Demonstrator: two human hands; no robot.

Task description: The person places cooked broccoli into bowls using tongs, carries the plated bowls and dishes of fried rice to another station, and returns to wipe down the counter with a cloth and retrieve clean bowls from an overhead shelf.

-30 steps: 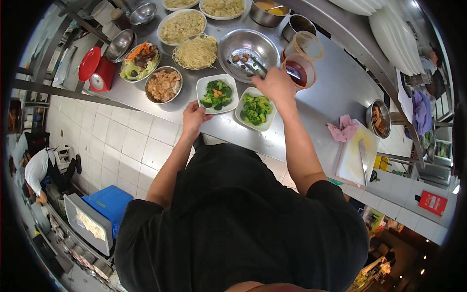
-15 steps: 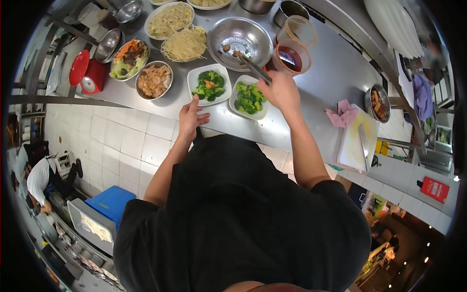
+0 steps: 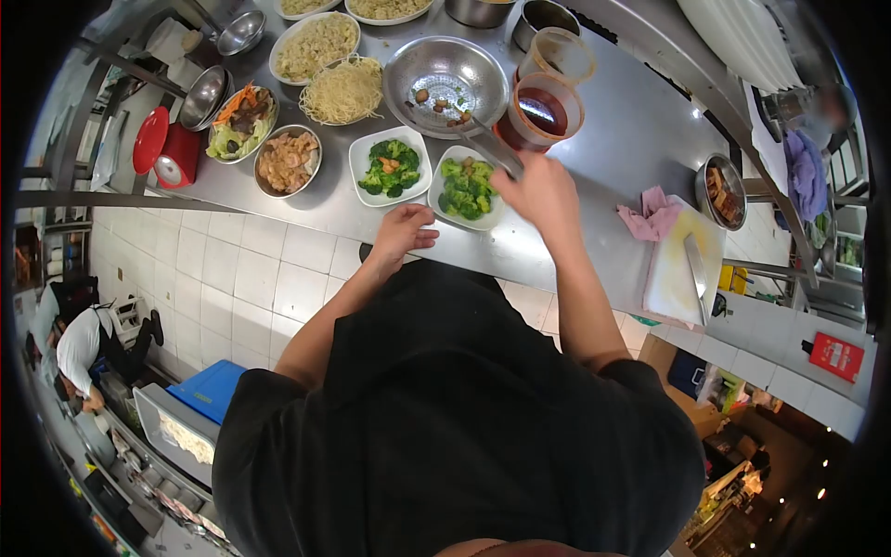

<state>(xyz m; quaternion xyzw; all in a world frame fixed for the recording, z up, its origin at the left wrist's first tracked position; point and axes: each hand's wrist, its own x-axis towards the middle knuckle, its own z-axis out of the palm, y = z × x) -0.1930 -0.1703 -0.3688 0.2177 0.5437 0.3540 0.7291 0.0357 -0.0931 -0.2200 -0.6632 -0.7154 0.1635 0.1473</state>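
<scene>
My right hand (image 3: pixel 541 195) is closed around metal tongs (image 3: pixel 497 150), whose tips reach into a large metal bowl (image 3: pixel 401 84). That bowl holds a few brown pieces (image 3: pixel 458 119) and green bits. Under the tongs sits a white dish of broccoli (image 3: pixel 467 188), with something brownish near its top edge. To its left, a second white dish (image 3: pixel 364 193) carries broccoli with orange-brown pieces in the middle. My left hand (image 3: pixel 406 234) is empty, held at the counter's front edge just below the two dishes, its fingers loosely stretched.
Red liquid fills a plastic tub (image 3: pixel 548 110) beside the metal bowl. Leftward stand raw meat (image 3: pixel 288 162), a salad bowl (image 3: pixel 243 123), noodles (image 3: pixel 343 91) and a red scale (image 3: pixel 172 153). Rightward are a pink cloth (image 3: pixel 652 215) and a knife (image 3: pixel 695 269) on a cutting board (image 3: pixel 670 269). A person (image 3: pixel 82 343) bends at far left.
My left hand has moved right and down, away from the left dish. The tongs remain in my right hand, over the right dish, where a brownish bit now shows on the broccoli.
</scene>
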